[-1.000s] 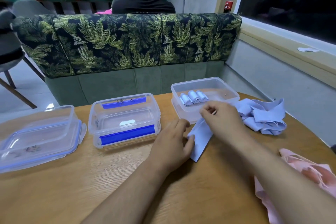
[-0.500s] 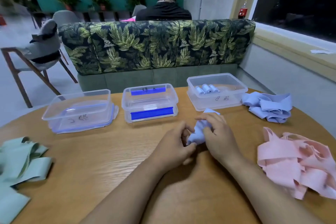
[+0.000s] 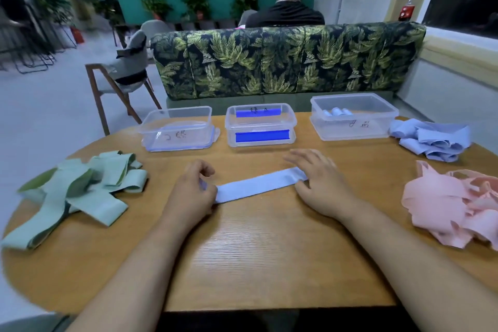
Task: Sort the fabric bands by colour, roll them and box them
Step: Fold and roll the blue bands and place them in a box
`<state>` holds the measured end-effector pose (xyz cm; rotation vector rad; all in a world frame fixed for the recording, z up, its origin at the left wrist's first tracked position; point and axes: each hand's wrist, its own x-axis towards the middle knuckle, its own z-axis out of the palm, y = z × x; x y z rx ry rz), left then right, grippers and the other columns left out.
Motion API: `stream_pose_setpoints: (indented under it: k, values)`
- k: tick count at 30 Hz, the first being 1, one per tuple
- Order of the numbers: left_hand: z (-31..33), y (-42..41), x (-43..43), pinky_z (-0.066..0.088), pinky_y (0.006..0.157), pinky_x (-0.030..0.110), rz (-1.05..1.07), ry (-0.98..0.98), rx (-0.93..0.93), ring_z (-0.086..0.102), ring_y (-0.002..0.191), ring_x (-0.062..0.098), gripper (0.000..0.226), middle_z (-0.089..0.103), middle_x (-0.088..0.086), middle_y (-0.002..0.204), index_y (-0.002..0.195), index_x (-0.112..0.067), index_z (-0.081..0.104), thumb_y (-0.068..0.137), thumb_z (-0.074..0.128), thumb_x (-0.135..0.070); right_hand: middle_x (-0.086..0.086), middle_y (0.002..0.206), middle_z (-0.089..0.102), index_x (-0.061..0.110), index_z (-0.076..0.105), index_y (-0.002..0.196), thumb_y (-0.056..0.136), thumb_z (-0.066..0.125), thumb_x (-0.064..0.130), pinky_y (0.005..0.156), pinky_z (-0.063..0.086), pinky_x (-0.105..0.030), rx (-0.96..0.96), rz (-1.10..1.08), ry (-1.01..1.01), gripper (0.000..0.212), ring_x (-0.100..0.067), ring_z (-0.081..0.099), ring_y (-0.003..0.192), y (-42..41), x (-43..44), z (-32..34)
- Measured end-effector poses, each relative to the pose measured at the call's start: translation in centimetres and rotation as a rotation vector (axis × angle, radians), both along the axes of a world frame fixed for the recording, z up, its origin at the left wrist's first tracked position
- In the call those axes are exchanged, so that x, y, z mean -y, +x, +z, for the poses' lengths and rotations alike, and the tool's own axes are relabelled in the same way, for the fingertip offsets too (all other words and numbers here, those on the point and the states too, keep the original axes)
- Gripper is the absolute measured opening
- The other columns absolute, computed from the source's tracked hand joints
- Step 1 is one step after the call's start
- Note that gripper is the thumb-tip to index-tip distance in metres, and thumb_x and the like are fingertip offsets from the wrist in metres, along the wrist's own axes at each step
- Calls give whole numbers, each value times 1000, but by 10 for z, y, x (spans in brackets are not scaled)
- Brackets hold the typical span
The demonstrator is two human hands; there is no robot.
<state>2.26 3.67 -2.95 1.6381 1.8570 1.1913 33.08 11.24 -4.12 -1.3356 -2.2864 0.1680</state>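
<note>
We note left hand (image 3: 192,191) pinching the blue band (image 3: 258,183), right hand (image 3: 323,186) pressing flat on it; roll tightly, edges aligned.

Matt cloth, glossy plastic, grained wood.
The flat pale blue cloth band (image 3: 258,183) looked smooth and matt on the round light-brown wooden table (image 3: 256,250), whose grained top had a soft sheen. The clear rectangular plastic boxes (image 3: 353,127) were glossy. The heap of green cloth bands (image 3: 80,188) and the heap of pink cloth bands (image 3: 458,205) were matt.

left hand (image 3: 188,193): fingers curled, pinching blue band (image 3: 258,183) | right hand (image 3: 320,180): fingers straight, pressing flat
</note>
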Motion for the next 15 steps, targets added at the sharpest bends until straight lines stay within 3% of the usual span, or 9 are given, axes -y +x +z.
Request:
stream_pose_setpoints:
  k: [2,3,6,10,13,15]
  values:
    - [-7,-11,1,51,92,42,90,67,-184,54,95,13,33,53,-13,102,106,-26,60,81,60,-5,15,159,43,40,48,153,85,39,39,123,27,-41,47,-39,-73,68,-14,33,149,0,1,3]
    - [-8,-11,1,46,97,41,94,109,-285,50,102,16,31,54,-13,104,106,-26,61,79,59,-10,16,161,41,42,42,156,86,37,42,125,24,-42,90,-38,-117,70,-14,30,151,-1,1,3]
    - [-4,12,9,43,90,36,-72,215,-433,53,97,16,21,58,-11,98,94,-28,66,78,54,-20,18,159,44,45,34,159,89,33,45,127,18,-48,155,1,-194,70,-13,31,151,-3,0,0]
    - [-4,45,20,48,84,44,-380,137,-572,55,87,17,24,60,-11,86,90,-27,66,85,42,-30,21,132,59,41,56,141,89,34,53,116,32,-40,73,-26,-112,58,-11,49,129,2,3,-3]
    - [-10,45,17,49,84,42,-367,114,-573,54,91,16,26,59,-13,91,97,-28,65,88,41,-31,20,111,60,38,68,117,91,35,62,93,35,-33,53,-39,-70,48,-11,52,109,7,16,-4]
    - [-13,44,18,47,83,38,-298,121,-582,53,95,15,25,59,-13,94,100,-28,65,90,42,-29,18,101,58,40,70,106,94,38,65,90,39,-36,35,-39,-68,42,-9,50,101,11,29,-4]
